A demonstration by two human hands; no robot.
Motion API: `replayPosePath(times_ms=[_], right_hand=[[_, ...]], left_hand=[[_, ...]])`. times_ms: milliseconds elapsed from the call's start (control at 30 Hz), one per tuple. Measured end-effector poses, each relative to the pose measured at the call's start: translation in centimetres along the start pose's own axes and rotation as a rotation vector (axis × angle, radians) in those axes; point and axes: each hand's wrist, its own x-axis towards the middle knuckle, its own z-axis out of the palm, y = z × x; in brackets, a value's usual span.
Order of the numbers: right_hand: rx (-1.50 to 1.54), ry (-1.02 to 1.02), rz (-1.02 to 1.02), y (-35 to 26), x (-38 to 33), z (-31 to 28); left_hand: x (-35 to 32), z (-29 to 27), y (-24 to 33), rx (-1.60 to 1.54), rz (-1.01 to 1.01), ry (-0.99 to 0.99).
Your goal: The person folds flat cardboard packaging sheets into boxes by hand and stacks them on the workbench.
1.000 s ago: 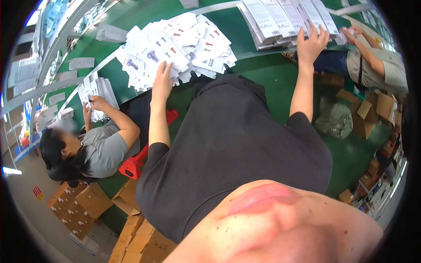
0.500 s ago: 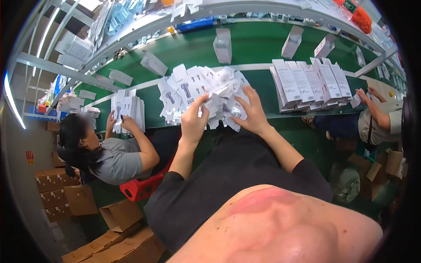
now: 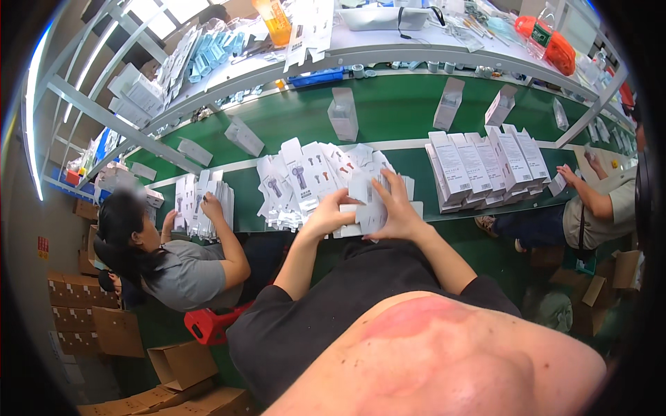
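Note:
Between my two hands is a small white carton [image 3: 372, 216], held close to the front edge of the table. My left hand [image 3: 331, 216] grips its left side with bent fingers. The fingers and thumb of my right hand [image 3: 400, 211] curve round its right side. Just beyond my hands spreads a pile of flat white cartons [image 3: 300, 177] printed with pictures of a handheld device. Some of these cartons lie under and behind my fingers, so their edges are partly hidden.
Filled-out white boxes [image 3: 479, 166] stand in rows on the right. Single open boxes [image 3: 343, 114] stand on the green belt [image 3: 291, 111]. A co-worker [image 3: 173, 263] handles cartons at left; another person [image 3: 603, 208] works at right. A shelf [image 3: 444, 52] spans above the belt.
My hands have come off the spread pile and closed on a white carton, lower and nearer to me. The view has tilted upward, showing more of the shelf.

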Motion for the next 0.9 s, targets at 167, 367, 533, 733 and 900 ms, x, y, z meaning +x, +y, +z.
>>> replayPosePath(times_ms=[167,367,533,733,900], right_hand=[[0.365,-0.129,0.321,2.1,-2.1,-1.4],[0.798,0.266,0.230,-1.3,-1.5,-2.6],[0.675,0.350,0.469,-5.0,1.3,-4.3],[0.634,0.402,0.447,-6.6,2.3,-4.6],[0.351,0.368,0.304,-6.2,2.1,-3.5]], left_hand=[[2.3,1.5,-2.5,0.063,0.383,0.307],[3.5,4.7,-0.1,-0.449,0.832,0.044],[3.5,5.7,1.3,0.192,1.057,0.239],[4.7,7.5,0.4,-0.528,0.965,0.065],[5.4,7.9,-1.0,-0.571,0.613,0.096]])
